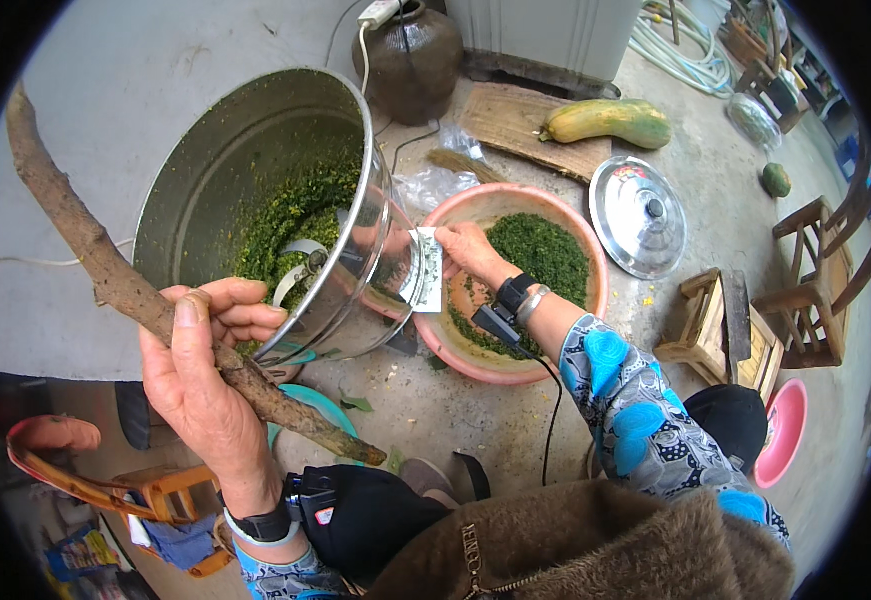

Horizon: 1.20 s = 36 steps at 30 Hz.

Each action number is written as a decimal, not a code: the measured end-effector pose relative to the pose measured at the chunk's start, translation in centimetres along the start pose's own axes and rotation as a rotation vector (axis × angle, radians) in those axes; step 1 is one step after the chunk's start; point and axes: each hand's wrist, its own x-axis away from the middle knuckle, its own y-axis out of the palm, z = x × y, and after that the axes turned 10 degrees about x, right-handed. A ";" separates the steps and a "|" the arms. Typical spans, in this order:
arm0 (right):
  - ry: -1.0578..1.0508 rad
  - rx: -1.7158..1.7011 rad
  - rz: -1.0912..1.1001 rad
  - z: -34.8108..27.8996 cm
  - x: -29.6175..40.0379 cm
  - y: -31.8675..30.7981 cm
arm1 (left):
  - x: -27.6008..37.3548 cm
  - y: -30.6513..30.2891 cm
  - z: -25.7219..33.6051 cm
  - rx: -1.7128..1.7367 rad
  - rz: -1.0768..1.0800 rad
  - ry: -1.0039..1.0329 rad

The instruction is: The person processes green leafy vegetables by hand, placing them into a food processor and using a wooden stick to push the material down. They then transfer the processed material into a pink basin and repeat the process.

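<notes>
My left hand (214, 367) grips a rough wooden stick (127, 289), which slants from the upper left down towards my knees. Beside it a large round metal drum (255, 97) leans with its mouth towards me; chopped greens (285, 210) cling to its inner wall around a curved metal blade (296, 277). My right hand (469, 251) holds the edge of a pale flat card-like piece (429, 281) with green bits on it, against the drum's outer side. Under that hand stands a pink plastic basin (593, 247) with finely chopped greens (540, 251) in it.
Behind the basin are a wooden board (503, 124), a long squash (608, 124), a brown glazed jar (405, 67) and a metal lid (638, 217). Wooden stools (705, 330) and a pink bowl (780, 435) stand right. A teal basin (323, 412) and wooden chair (157, 495) are lower left.
</notes>
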 end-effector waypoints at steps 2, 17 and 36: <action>-0.006 0.049 -0.036 -0.1 0.4 -0.1 | 0.0 0.1 0.0 -0.006 0.008 -0.002; 0.157 0.064 0.063 0.5 3.1 -6.0 | -0.1 0.3 0.0 -0.034 0.029 0.007; 0.198 0.101 0.942 5.7 8.6 -29.4 | 0.0 0.2 -0.3 -0.065 0.089 0.001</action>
